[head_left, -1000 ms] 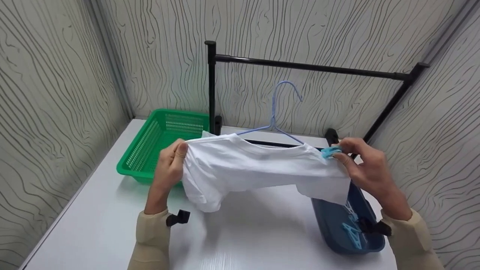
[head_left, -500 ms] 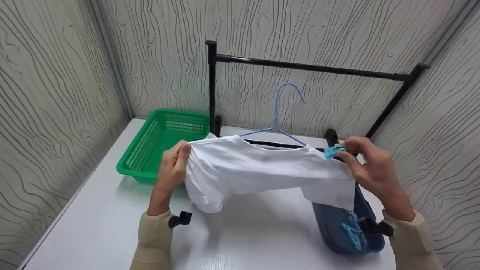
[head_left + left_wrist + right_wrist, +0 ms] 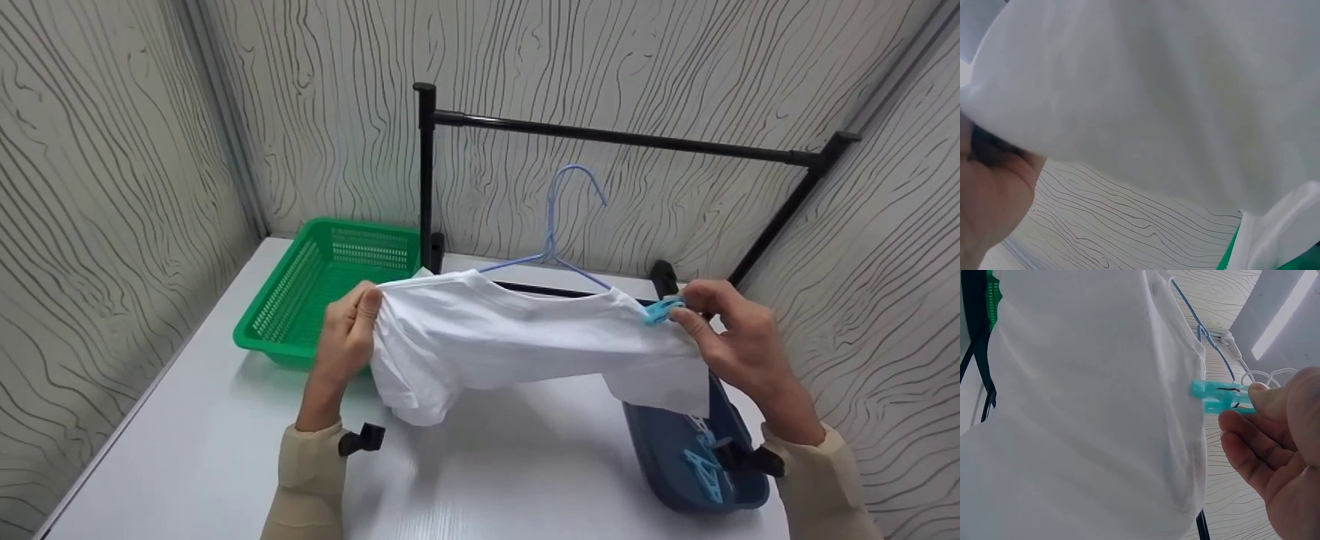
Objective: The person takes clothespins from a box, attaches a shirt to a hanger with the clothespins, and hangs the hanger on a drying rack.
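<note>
A white T-shirt (image 3: 525,330) hangs spread on a blue wire hanger (image 3: 551,225), whose hook rises above the neckline. My left hand (image 3: 347,326) grips the shirt at its left shoulder, thumb on top; in the left wrist view the cloth covers most of that hand (image 3: 999,197). On the other side, my right hand (image 3: 739,341) pinches a light-blue clothespin (image 3: 663,309) at the right shoulder. The right wrist view shows the clothespin (image 3: 1221,396) with its tip against the shirt's edge and its handles between thumb and fingers.
Behind the shirt stands a black rack (image 3: 622,136) with a horizontal bar. A green basket (image 3: 281,349) sits at the back left of the white table (image 3: 187,450). Under the right forearm lies a dark blue bin (image 3: 660,472) with light-blue clothespins (image 3: 703,472) inside.
Both hands and the shirt shift slightly to the right, then the right hand and clothespin come back a little left and down. Both grips stay as they were.
</note>
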### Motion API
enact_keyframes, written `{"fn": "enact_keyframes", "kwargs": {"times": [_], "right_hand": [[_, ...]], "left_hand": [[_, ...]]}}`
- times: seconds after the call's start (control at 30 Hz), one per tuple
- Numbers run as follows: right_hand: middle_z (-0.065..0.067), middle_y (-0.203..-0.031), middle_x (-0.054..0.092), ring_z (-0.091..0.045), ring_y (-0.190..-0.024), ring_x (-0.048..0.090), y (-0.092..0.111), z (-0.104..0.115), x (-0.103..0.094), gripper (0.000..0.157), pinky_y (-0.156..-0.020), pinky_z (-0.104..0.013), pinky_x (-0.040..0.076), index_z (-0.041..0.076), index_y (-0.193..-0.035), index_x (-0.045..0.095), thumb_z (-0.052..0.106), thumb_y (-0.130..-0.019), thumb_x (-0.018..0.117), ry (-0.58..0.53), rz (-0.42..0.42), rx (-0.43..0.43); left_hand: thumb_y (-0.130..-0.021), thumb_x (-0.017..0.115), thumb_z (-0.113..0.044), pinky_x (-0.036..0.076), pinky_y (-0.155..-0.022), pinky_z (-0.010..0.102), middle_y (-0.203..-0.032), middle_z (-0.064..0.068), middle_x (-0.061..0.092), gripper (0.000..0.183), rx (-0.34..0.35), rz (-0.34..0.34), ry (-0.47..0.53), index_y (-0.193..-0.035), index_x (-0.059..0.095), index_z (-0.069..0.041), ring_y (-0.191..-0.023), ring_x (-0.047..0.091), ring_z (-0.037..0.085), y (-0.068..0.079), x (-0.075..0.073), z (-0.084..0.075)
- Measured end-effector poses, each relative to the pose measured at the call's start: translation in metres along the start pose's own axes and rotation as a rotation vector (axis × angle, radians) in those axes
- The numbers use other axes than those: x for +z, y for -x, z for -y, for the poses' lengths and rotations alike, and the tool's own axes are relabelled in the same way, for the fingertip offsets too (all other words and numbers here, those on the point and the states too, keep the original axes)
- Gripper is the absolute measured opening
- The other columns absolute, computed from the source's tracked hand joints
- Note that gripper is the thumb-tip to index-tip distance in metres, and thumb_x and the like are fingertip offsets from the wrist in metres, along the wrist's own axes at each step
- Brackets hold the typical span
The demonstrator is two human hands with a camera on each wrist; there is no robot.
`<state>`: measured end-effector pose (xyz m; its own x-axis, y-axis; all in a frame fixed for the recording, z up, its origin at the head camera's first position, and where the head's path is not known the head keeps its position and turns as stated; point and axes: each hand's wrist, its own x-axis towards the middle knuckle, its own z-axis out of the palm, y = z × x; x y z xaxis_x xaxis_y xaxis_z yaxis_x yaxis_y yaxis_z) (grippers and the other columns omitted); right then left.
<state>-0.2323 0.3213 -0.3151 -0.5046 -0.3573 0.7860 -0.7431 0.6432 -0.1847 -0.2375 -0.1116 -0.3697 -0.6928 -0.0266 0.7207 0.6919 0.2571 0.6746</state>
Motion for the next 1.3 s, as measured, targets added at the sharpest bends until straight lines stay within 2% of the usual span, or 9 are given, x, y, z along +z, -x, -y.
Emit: {"fn": "enact_keyframes", "kwargs": {"times": [0.27,0.47,0.77,1.0,1.17,1.3], "right_hand": [[-0.001,-0.080,0.061,0.001,-0.069,0.051,-0.003,0.003,0.003,0.037,-0.064,-0.010,0.039,0.000,-0.099,0.061,-0.015,-0.067,0.073,-0.018,0.024,-0.005],[-0.001,-0.079,0.060,0.000,-0.067,0.053,-0.005,0.003,0.007,0.039,-0.058,-0.011,0.039,0.000,-0.100,0.061,-0.016,-0.066,0.073,-0.053,0.042,0.011],[-0.003,-0.080,0.064,-0.005,-0.064,0.054,-0.002,-0.009,0.010,0.042,-0.054,-0.014,0.041,0.001,-0.107,0.061,-0.014,-0.069,0.072,-0.172,0.085,0.119],[0.000,-0.087,0.066,-0.001,-0.070,0.057,0.005,-0.016,0.013,0.041,-0.058,-0.012,0.044,0.006,-0.109,0.061,-0.004,-0.073,0.075,-0.085,0.152,0.186],[-0.006,-0.087,0.066,-0.003,-0.069,0.057,0.000,-0.004,0.016,0.033,-0.060,-0.011,0.043,0.002,-0.106,0.063,-0.004,-0.075,0.072,-0.096,0.153,0.287],[-0.010,-0.087,0.066,-0.004,-0.068,0.059,-0.004,0.010,0.014,0.027,-0.060,-0.010,0.044,-0.002,-0.104,0.062,-0.007,-0.078,0.068,-0.128,0.150,0.299]], "left_hand": [[-0.095,0.042,0.005,0.035,-0.045,0.023,-0.060,0.004,0.046,0.022,-0.006,-0.016,0.032,-0.076,0.053,0.004,-0.052,0.045,0.008,0.002,-0.002,-0.002],[-0.094,0.042,0.007,0.035,-0.046,0.022,-0.060,0.006,0.046,0.022,0.036,-0.040,0.045,-0.075,0.053,0.004,-0.053,0.045,0.008,0.004,-0.002,-0.003],[-0.095,0.042,0.004,0.036,-0.047,0.023,-0.063,0.006,0.049,0.022,-0.011,-0.026,0.021,-0.078,0.055,0.004,-0.055,0.045,0.009,0.005,-0.001,0.000],[-0.095,0.043,0.003,0.036,-0.048,0.023,-0.062,0.005,0.048,0.020,-0.021,0.007,-0.025,-0.079,0.056,0.002,-0.056,0.045,0.009,0.005,0.001,0.004],[-0.095,0.044,0.004,0.035,-0.047,0.022,-0.061,0.005,0.049,0.020,-0.017,-0.005,-0.058,-0.078,0.056,0.002,-0.055,0.045,0.009,0.006,-0.002,0.005],[-0.095,0.044,0.003,0.035,-0.047,0.022,-0.061,0.006,0.049,0.020,-0.015,0.006,-0.084,-0.079,0.056,0.002,-0.054,0.044,0.009,0.005,-0.005,0.004]]}}
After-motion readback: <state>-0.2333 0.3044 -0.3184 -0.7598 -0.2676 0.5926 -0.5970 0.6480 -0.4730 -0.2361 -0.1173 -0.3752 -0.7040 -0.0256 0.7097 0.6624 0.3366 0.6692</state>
